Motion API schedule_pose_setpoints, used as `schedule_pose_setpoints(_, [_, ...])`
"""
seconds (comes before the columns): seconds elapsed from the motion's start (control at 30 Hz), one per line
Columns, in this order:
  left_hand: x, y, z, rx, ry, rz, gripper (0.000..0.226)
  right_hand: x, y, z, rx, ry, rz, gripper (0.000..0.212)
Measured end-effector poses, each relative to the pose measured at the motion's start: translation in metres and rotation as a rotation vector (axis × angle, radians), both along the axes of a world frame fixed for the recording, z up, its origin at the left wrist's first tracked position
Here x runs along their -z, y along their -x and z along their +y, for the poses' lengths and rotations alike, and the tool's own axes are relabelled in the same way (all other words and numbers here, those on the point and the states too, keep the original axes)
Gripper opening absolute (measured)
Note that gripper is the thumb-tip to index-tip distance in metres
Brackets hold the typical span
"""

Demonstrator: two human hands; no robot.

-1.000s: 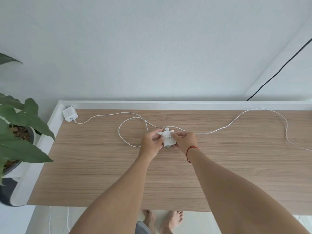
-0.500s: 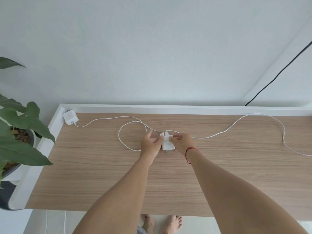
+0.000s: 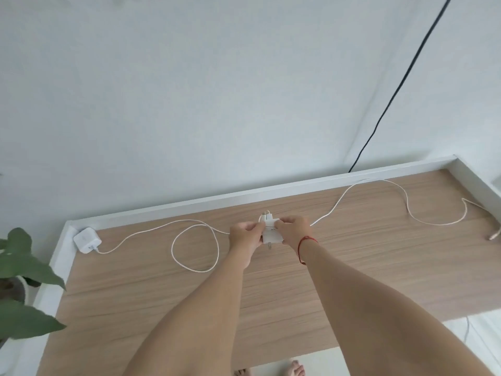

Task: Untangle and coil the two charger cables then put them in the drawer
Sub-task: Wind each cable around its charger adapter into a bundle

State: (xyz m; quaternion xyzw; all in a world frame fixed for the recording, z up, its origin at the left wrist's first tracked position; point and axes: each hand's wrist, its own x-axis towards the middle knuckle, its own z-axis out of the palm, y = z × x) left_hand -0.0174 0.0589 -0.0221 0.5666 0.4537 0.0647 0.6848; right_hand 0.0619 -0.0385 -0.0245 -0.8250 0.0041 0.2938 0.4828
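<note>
Head view: the left hand (image 3: 245, 234) and right hand (image 3: 294, 230) are both pinching one white adapter (image 3: 272, 236) over the desk (image 3: 271, 294), probably steadying it to start coiling. A looped cable (image 3: 172, 246) is lying leftward toward the corner adapter (image 3: 87, 239); a long cable (image 3: 407, 204) is trailing right.

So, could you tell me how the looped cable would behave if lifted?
The cable is probably floppy and light, since it lies thin in a slack loop. Its charger would likely dangle as the heavier end.
</note>
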Motion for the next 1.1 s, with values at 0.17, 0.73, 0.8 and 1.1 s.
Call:
schedule_pose_setpoints(0.17, [-0.019, -0.047, -0.045, 0.144, -0.033, -0.001, 0.018, -0.020, -0.029, -0.055, 0.126, 0.035, -0.035, 0.026])
schedule_pose_setpoints(0.73, [0.019, -0.162, -0.252, 0.279, 0.032, 0.076, 0.023, 0.017, -0.133, -0.263, 0.172, 0.180, 0.001, 0.027])
schedule_pose_setpoints(0.8, [0.023, -0.165, -0.265, 0.277, 0.041, 0.107, 0.024, 0.023, -0.137, -0.274, 0.161, 0.187, 0.014, 0.028])
schedule_pose_setpoints(1.1, [0.031, -0.165, -0.282, 0.318, 0.070, 0.176, 0.032, 0.035, -0.134, -0.294, 0.171, 0.203, 0.080, 0.035])
